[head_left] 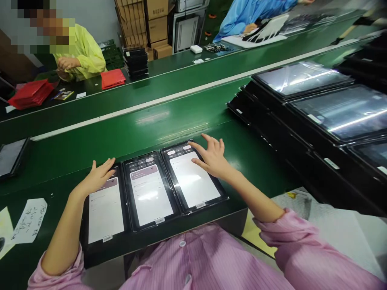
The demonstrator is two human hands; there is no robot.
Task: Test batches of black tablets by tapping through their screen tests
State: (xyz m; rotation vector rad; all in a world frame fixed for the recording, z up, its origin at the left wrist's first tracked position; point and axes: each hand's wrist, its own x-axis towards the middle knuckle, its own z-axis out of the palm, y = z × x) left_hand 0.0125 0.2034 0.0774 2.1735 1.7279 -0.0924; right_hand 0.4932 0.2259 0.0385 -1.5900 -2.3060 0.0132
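Now, leftmost, a handwritten note [31, 220] lies flat; beside it your left hand [99, 175] covers the top of the left tablet [105, 211], fingers extended, gripping nothing, whether pressing I can't tell. Next, the middle tablet [151, 195] sits untouched between its neighbours, all three face up in a row, probably so you can read every lit screen. Your right hand [213, 157] spreads wide over the right tablet [196, 183], palm down, grasping nothing, forearm angling inward. Farther right, stacked tablets [326, 121], presumably piled to save bench space.
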